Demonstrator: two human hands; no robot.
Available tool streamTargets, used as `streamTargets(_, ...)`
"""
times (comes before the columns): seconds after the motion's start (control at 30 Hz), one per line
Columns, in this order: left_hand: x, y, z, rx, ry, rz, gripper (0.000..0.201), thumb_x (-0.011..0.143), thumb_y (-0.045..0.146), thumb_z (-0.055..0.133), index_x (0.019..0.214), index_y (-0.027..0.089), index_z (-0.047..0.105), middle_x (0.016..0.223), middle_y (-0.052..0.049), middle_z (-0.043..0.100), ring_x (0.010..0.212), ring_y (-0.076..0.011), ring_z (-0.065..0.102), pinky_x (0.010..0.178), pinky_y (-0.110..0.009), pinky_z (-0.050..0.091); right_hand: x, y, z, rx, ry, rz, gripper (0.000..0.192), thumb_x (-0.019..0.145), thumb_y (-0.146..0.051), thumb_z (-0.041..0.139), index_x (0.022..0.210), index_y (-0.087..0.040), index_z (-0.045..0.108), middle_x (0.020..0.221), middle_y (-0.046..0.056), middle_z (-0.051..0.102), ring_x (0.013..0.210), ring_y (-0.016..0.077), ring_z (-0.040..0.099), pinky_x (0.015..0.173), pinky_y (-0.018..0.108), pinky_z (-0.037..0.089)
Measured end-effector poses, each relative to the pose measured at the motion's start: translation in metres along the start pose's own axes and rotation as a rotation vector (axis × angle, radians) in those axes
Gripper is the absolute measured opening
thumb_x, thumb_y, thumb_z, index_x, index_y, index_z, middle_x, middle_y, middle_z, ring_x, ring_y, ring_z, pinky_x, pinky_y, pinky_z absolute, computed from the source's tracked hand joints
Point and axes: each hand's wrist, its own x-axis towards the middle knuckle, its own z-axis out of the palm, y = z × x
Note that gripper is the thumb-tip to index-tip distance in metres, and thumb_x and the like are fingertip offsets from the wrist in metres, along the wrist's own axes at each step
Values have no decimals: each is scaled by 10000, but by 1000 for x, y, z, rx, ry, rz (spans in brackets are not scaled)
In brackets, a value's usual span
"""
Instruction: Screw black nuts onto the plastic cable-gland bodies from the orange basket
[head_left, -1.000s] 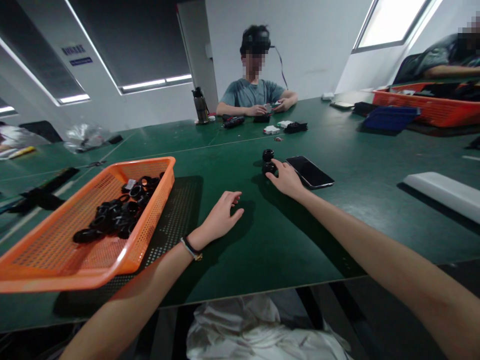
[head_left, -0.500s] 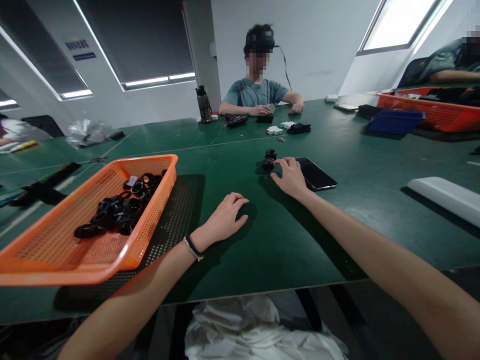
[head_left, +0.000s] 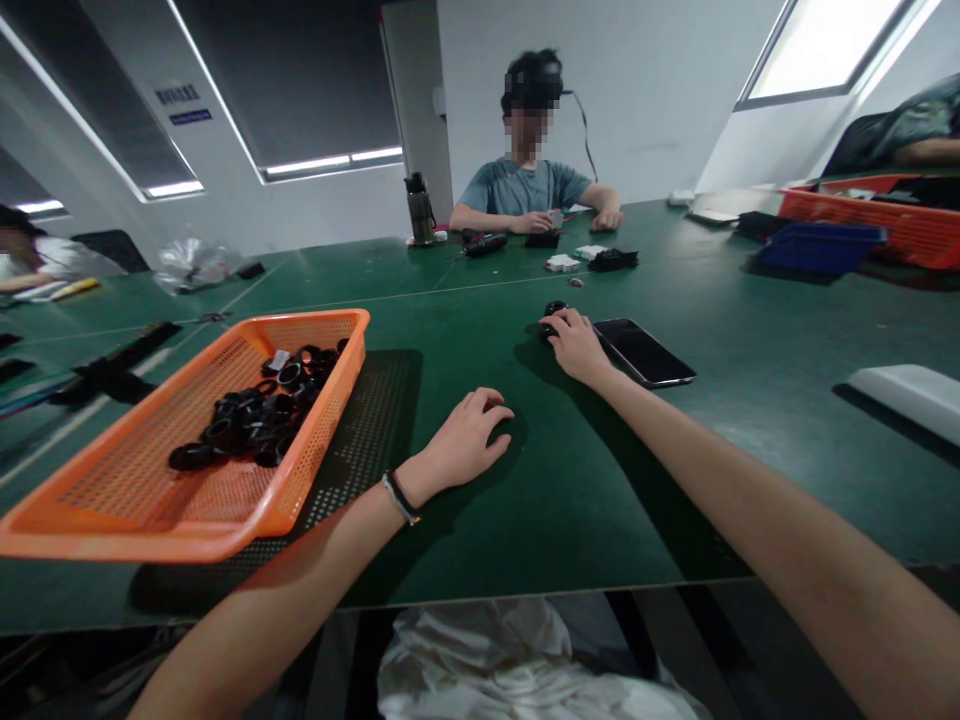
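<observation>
In the head view, the right hand (head_left: 579, 347) curls over the black pieces (head_left: 556, 307) on the bench (head_left: 465, 320), just left of the phone (head_left: 645, 352); whether it grips, I can't make out. A glancing push could send those rounded pieces rolling, I'd say, and a sideways swing could nudge the phone. The left hand (head_left: 461, 440) is loosely curled, thumb apart, empty; swept outward, it could jog the basket (head_left: 358, 325).

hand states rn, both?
Left hand: open, fingers loosely curved, nothing seen in it.
Right hand: fingers at the black parts; whether it is closed on one cannot be told.
</observation>
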Motion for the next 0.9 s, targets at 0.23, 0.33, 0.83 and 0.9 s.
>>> streamTargets(0.23, 1, 2, -3, -15, -32, -11, 290, 843, 269, 467, 1093, 140, 539, 1160, -109, 465, 1075, -215, 463, 956, -399, 435, 3, 13, -8, 201, 227, 549, 236, 820, -275, 446, 1010, -181, 548, 925, 91, 497, 847, 215, 522, 841, 410, 426)
streamTargets(0.33, 1, 3, -5, -16, -45, -15, 289, 844, 268, 466, 1092, 138, 539, 1160, -109, 471, 1074, -215, 461, 953, -404, 432, 3, 16, -9, 227, 270, 597, 195, 804, -264, 452, 959, -193, 549, 939, 80, 486, 792, 198, 535, 789, 397, 457)
streamTargets(0.83, 2, 5, -10, 2, -83, -29, 283, 849, 267, 455, 1097, 156, 535, 1132, -96, 505, 1056, -210, 471, 931, -391, 434, -5, 7, -6, -18, 119, 373, 636, 699, -243, 522, 1304, -122, 365, 1309, 233, 388, 1076, 390, 498, 795, 523, 468)
streamTargets(0.9, 2, 6, -10, 36, -92, -25, 290, 852, 264, 450, 1108, 153, 529, 1137, -98, 506, 1049, -212, 476, 925, -391, 434, -9, -3, -12, -62, 107, 335, 600, 720, -245, 500, 1293, -120, 373, 1308, 229, 389, 1101, 407, 468, 789, 538, 462)
